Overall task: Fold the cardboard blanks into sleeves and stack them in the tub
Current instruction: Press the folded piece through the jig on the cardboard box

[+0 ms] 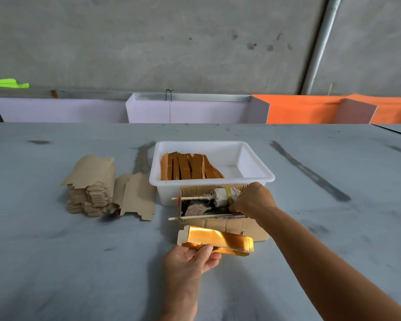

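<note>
Near the front edge of the grey worktop (56, 262), a gold-foil cardboard sleeve (218, 240) is partly folded, shiny side up, with one pale flap showing at its left end. The left hand (190, 258) grips it from below, thumb on top of the near fold and fingers curled under. Just behind it lies an open corrugated cardboard box (218, 225) holding two thin wooden sticks (199, 217) that poke out of its left side, a pale lump wrapped in yellow tape (223, 196), and some dark scraps whose nature is unclear. The right hand (252, 200) reaches into the right end of this box with fingers curled; what it pinches there I cannot tell.

Touching the back of the box stands one white plastic tub (259, 174). Finished gold sleeves (190, 166) stand on edge in a leaning row across its left half; their number is hard to count.

Left of the tub, a stack of brown cardboard blanks (90, 184) sits with plain side up, and a few loose blanks (138, 196) lean beside it, close to the tub wall.

Scuffs and dark streaks mark the worktop. Along its far edge run low panels, two pale lilac (60, 110) and two orange (303, 110), beneath a bare concrete wall (148, 42) with a metal pipe (320, 47) slanting down at right.
</note>
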Demonstrator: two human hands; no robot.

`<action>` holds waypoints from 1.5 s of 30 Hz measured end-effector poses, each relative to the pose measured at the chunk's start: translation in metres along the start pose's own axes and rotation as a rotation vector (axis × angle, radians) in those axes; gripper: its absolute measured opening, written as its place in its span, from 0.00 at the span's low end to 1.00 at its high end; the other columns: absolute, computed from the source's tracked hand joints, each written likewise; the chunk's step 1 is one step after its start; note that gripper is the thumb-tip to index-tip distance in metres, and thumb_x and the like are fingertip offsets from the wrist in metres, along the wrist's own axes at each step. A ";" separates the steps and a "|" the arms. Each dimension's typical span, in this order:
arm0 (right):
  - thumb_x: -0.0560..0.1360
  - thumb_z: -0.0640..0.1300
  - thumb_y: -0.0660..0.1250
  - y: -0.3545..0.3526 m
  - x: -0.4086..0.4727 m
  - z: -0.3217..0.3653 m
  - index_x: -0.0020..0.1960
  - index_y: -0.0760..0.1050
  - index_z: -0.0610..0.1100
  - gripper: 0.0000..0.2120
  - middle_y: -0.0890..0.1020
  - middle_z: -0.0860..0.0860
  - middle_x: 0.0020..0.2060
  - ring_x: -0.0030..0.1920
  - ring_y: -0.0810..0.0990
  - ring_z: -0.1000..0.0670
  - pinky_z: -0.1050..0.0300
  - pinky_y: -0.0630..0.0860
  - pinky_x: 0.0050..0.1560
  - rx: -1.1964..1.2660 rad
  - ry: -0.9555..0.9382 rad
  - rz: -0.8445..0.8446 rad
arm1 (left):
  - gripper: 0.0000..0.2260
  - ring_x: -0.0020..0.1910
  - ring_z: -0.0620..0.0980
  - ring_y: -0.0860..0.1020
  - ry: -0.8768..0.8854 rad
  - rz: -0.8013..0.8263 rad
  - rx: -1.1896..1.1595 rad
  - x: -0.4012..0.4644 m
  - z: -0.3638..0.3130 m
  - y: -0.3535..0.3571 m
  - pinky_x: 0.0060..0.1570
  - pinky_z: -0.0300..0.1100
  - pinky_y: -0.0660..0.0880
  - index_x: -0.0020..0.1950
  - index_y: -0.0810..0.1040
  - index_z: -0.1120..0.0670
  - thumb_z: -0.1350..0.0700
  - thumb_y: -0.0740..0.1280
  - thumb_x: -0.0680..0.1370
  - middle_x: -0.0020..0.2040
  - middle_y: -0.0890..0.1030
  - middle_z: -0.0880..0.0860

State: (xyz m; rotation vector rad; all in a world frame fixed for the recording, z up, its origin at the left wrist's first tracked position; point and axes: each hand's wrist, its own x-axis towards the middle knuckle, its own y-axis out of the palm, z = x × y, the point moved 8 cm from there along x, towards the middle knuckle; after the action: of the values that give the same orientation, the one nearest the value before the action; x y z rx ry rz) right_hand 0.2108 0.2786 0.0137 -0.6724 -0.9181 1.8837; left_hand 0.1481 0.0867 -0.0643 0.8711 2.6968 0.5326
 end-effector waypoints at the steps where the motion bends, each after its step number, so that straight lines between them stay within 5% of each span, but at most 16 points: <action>1: 0.71 0.40 0.71 -0.003 0.000 0.003 0.48 0.72 0.40 0.09 0.74 0.50 0.35 0.36 0.76 0.52 0.62 0.71 0.28 -0.023 -0.011 -0.018 | 0.04 0.36 0.59 0.83 0.017 0.006 0.014 0.001 -0.001 0.002 0.34 0.41 0.80 0.44 0.79 0.64 0.71 0.69 0.72 0.37 0.84 0.62; 7: 0.72 0.36 0.67 -0.016 -0.001 0.016 0.54 0.77 0.38 0.11 0.81 0.44 0.45 0.45 0.82 0.45 0.54 0.80 0.44 -0.071 -0.043 -0.036 | 0.06 0.32 0.54 0.83 0.079 0.012 0.096 0.005 -0.005 0.021 0.32 0.38 0.79 0.39 0.80 0.62 0.72 0.69 0.71 0.32 0.83 0.59; 11: 0.68 0.34 0.70 -0.018 -0.007 0.018 0.51 0.77 0.37 0.12 0.81 0.43 0.41 0.43 0.82 0.44 0.56 0.79 0.40 -0.066 -0.041 -0.015 | 0.04 0.33 0.53 0.83 0.079 -0.001 0.068 0.010 -0.008 0.030 0.33 0.38 0.78 0.42 0.80 0.62 0.70 0.69 0.72 0.33 0.83 0.58; 15: 0.66 0.32 0.70 -0.018 -0.013 0.019 0.50 0.76 0.35 0.13 0.82 0.42 0.41 0.44 0.83 0.43 0.49 0.81 0.47 0.063 -0.039 0.005 | 0.09 0.31 0.49 0.81 0.015 -0.033 -0.035 0.014 -0.002 0.027 0.33 0.41 0.80 0.45 0.78 0.60 0.72 0.68 0.72 0.33 0.83 0.53; 22: 0.65 0.30 0.73 -0.025 -0.037 0.001 0.38 0.76 0.40 0.09 0.83 0.42 0.35 0.39 0.84 0.44 0.59 0.72 0.29 0.353 0.012 0.027 | 0.08 0.36 0.52 0.83 -0.028 -0.052 -0.067 0.018 0.004 0.025 0.36 0.44 0.81 0.45 0.78 0.61 0.72 0.69 0.71 0.36 0.84 0.56; 27: 0.65 0.31 0.73 -0.023 -0.055 -0.004 0.42 0.77 0.40 0.09 0.82 0.45 0.34 0.34 0.82 0.48 0.62 0.70 0.27 0.467 0.014 0.040 | 0.08 0.34 0.50 0.83 -0.034 -0.068 -0.065 0.019 0.005 0.023 0.34 0.42 0.80 0.44 0.78 0.60 0.72 0.70 0.70 0.33 0.84 0.52; 33: 0.67 0.34 0.74 -0.017 -0.076 -0.020 0.36 0.75 0.43 0.09 0.82 0.44 0.33 0.32 0.81 0.49 0.68 0.66 0.20 0.566 0.001 -0.030 | 0.09 0.36 0.50 0.84 -0.061 -0.100 -0.048 0.018 0.007 0.022 0.33 0.40 0.80 0.47 0.78 0.61 0.71 0.71 0.70 0.36 0.84 0.54; 45: 0.71 0.36 0.71 0.001 -0.082 -0.032 0.36 0.76 0.47 0.09 0.83 0.52 0.30 0.31 0.80 0.55 0.70 0.70 0.28 0.485 -0.173 -0.122 | 0.06 0.32 0.55 0.78 -0.043 -0.134 -0.019 0.005 -0.004 0.006 0.30 0.38 0.79 0.39 0.77 0.65 0.74 0.68 0.70 0.33 0.80 0.59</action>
State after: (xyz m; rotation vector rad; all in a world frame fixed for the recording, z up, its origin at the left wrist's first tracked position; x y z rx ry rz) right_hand 0.2707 0.2153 0.0004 -0.1596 -0.5557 1.9717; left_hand 0.1457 0.0926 -0.0588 0.6827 2.6827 0.5031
